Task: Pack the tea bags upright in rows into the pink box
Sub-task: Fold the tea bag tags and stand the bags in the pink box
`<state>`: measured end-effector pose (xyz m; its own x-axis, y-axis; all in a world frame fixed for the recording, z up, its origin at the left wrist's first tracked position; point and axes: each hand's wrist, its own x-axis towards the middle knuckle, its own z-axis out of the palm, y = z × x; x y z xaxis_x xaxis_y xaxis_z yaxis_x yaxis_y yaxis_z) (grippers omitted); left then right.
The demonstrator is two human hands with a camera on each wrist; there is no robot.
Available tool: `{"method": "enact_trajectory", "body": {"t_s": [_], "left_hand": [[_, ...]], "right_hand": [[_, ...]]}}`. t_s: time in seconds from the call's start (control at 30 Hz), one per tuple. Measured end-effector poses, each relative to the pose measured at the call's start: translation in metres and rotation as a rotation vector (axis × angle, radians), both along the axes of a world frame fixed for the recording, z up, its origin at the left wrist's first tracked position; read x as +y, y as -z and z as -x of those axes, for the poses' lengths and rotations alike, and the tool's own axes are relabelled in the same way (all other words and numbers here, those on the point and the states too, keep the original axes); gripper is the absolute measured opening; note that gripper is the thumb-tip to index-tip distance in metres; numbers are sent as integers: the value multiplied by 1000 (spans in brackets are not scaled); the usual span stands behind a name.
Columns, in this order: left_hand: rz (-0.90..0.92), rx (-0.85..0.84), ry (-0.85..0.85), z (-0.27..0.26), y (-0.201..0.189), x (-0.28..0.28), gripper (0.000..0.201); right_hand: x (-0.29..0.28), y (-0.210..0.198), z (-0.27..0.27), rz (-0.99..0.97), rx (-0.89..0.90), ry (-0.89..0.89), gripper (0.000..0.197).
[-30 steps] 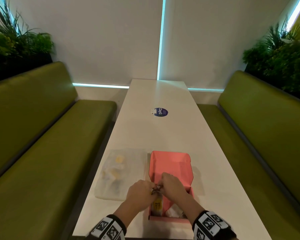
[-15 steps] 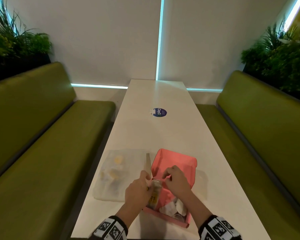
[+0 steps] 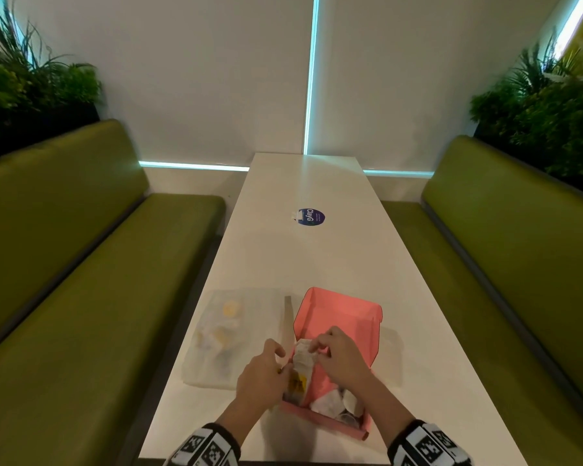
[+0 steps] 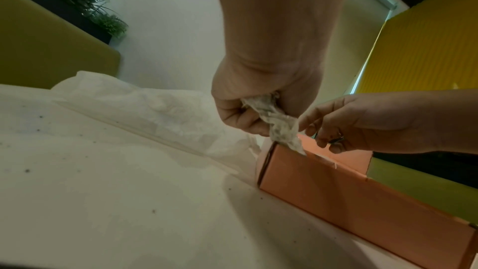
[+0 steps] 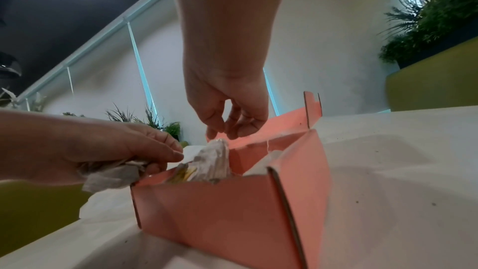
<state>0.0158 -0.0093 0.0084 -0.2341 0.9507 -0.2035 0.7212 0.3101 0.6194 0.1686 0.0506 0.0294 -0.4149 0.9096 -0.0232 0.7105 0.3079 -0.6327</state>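
Note:
The pink box (image 3: 340,314) stands open and skewed near the table's front edge, its lid leaning back. Loose white tea bags (image 3: 330,401) lie in its near right part. A few tea bags with a yellow tag (image 3: 300,371) stand against its left wall. My left hand (image 3: 263,368) is at that wall and grips a crumpled tea bag (image 4: 271,118) over the rim. My right hand (image 5: 227,128) hovers over the box, fingers loosely curled just above the top of an upright tea bag (image 5: 214,156), not pinching it.
A clear plastic bag (image 3: 223,331) holding more tea bags lies left of the box. A round blue sticker (image 3: 312,216) sits mid-table. Green benches (image 3: 81,297) run along both sides, with plants behind them.
The box has turned, its far end now pointing right. My hands, joined at the box's left wall a second ago, have parted; the right one now sits further over the box.

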Motion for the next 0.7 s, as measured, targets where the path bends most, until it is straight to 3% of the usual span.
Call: {"method": "enact_trajectory", "body": {"t_s": [0.1,0.23,0.5,0.6,0.7], "left_hand": [[3,-23,-47,4,1,-2,22],[39,17,10,5,-1,-4,27],[107,28,12,2,-3,-17,22],[130,-12,-1,3,-3,-24,32],[128,-13,18,4,-4,-29,40]], "right_hand": [[-9,-7,-2,98,-21,-113,26],[-22,-11,4,235,-184,-291,30],[-22,-14,6,193,-115,-200,31],[-17,-16,-11,121,-42,-83,24],[-15,-15,-30,58,-132,-134,19]]}}
